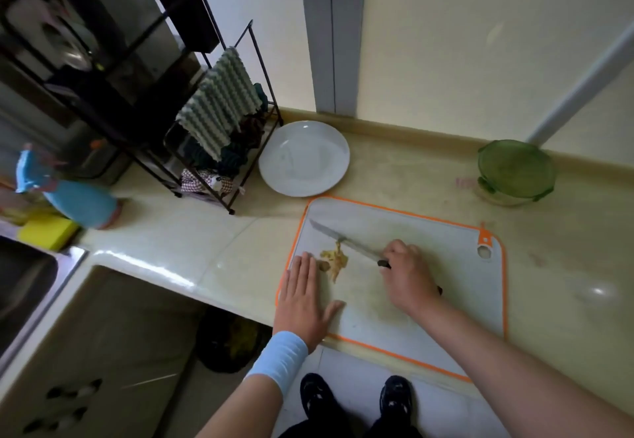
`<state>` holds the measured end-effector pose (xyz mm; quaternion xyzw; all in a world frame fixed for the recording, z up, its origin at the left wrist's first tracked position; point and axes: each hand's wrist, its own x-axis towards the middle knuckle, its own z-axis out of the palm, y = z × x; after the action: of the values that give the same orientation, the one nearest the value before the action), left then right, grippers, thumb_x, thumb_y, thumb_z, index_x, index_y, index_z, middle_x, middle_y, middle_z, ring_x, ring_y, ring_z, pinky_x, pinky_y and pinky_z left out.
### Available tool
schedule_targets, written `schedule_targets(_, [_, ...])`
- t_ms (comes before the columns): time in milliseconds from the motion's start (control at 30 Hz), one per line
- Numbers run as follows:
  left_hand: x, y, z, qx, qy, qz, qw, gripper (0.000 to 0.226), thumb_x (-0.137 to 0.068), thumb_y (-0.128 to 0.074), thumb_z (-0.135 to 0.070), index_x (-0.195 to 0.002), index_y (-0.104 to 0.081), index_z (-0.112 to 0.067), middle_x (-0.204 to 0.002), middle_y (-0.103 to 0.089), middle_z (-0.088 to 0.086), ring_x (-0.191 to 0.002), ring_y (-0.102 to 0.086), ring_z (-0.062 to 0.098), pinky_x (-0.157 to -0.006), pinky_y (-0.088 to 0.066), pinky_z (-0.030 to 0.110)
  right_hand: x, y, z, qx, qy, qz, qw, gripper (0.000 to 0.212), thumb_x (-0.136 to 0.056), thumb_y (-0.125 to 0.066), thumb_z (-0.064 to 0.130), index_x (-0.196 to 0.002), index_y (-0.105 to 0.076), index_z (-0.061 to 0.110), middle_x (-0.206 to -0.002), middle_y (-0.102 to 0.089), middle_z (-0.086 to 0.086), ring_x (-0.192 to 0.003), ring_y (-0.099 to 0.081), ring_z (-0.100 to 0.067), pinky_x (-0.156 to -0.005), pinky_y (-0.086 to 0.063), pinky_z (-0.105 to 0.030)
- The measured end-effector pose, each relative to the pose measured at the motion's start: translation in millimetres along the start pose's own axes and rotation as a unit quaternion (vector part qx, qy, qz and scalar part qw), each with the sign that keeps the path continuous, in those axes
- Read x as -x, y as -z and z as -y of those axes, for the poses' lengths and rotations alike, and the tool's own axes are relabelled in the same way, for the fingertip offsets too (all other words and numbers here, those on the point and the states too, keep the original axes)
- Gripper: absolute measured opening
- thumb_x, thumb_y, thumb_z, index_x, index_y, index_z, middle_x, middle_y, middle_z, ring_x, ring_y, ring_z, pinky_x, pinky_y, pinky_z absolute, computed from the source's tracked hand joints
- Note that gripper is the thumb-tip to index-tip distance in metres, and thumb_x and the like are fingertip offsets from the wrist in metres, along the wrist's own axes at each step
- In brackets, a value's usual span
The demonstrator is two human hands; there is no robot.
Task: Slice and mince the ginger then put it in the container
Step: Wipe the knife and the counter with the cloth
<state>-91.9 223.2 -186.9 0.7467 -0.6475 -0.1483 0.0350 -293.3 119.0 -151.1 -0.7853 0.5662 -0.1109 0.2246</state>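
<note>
We record a pale cream countertop (192, 232) with a glossy rounded front edge that carries bright streaks of reflected light. A raised ledge (394, 127) of the same colour runs along its back, against a smooth off-white wall (446, 43). A grey vertical frame (322, 33) divides the wall panels. At the left stands a black metal rack (103, 101), with a striped cloth (219, 101) draped over its lower rail. A steel sink (24, 283) sits at the far left. Below the counter we note a beige cabinet panel (113, 317), a pale floor (350, 365), and a dark bag (230, 338) in shadow. Lighting is soft and dim.
</note>
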Motion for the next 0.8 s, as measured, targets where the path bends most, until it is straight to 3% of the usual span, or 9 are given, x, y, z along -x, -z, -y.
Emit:
schedule_targets(100, [2.0, 6.2, -7.4, 0.097, 0.029, -0.073, 0.992, 0.085, -0.090, -0.040, -0.056, -0.155, -0.018, -0.006, -0.162, -0.008, 0.005, -0.150, -0.010, 0.023, -0.120, -0.010, 0.037, 18.6, -4.4, 7.8, -0.019, 0.051, 0.030, 0.998, 0.025, -0.079, -0.065, 0.002, -0.099, -0.074, 0.014, -0.091, -0.056, 0.000, -0.083, -0.050, -0.028, -0.075, -0.046, -0.040])
schedule_targets(200, [12.7, 11.2, -7.4, 0.162, 0.067, -0.138, 0.975, 0.079, -0.089, -0.040, -0.043, -0.154, -0.018, -0.003, -0.162, -0.009, 0.006, -0.150, -0.012, 0.027, -0.120, -0.010, 0.040, 13.4, -1.6, 1.5, -0.037, 0.023, -0.015, 0.999, 0.017, -0.074, -0.070, -0.003, -0.085, -0.072, 0.009, -0.085, -0.057, -0.004, -0.075, -0.052, -0.032, -0.072, -0.045, -0.040])
schedule_targets(333, [28.9, -0.7, 3.3, 0.058, 0.060, -0.054, 0.995, 0.100, -0.085, -0.041, -0.069, -0.155, -0.010, -0.005, -0.163, -0.001, 0.008, -0.151, 0.001, 0.023, -0.121, -0.003, 0.040, 2.6, -3.1, -3.0, -0.019, -0.032, -0.008, 0.999, 0.006, -0.075, -0.069, -0.001, -0.074, -0.065, 0.004, -0.087, -0.056, -0.011, -0.076, -0.054, -0.036, -0.070, -0.046, -0.041])
schedule_targets(533, [15.0, -0.3, -4.9, -0.009, 0.053, -0.014, 0.998, 0.103, -0.086, -0.027, -0.080, -0.153, -0.019, -0.002, -0.162, -0.013, 0.012, -0.151, -0.007, 0.024, -0.118, -0.008, 0.042, 31.8, -9.3, 7.4, -0.027, 0.026, 0.093, 0.995, 0.008, -0.084, -0.064, 0.011, -0.092, -0.068, 0.009, -0.095, -0.054, 0.000, -0.088, -0.051, -0.025, -0.079, -0.041, -0.032])
schedule_targets(700, [-12.4, 12.5, -16.8, 0.060, 0.063, -0.015, 0.996, 0.096, -0.086, -0.030, -0.073, -0.156, -0.007, -0.012, -0.163, 0.000, 0.000, -0.149, 0.009, 0.015, -0.119, 0.012, 0.027, 21.1, 5.9, 5.2, -0.104, -0.157, 0.057, 0.981, 0.022, -0.083, -0.072, 0.020, -0.072, -0.056, 0.009, -0.075, -0.058, -0.005, -0.075, -0.057, -0.026, -0.062, -0.037, -0.032])
schedule_targets(800, [-14.7, 16.6, -15.5, 0.101, 0.032, -0.022, 0.994, 0.087, -0.093, -0.047, -0.059, -0.156, -0.006, -0.016, -0.160, 0.001, -0.009, -0.150, 0.007, 0.012, -0.118, 0.011, 0.022, 14.9, 19.2, -2.4, -0.163, -0.241, 0.032, 0.956, 0.022, -0.079, -0.077, 0.019, -0.071, -0.059, 0.011, -0.067, -0.061, 0.002, -0.066, -0.056, -0.019, -0.054, -0.037, -0.025])
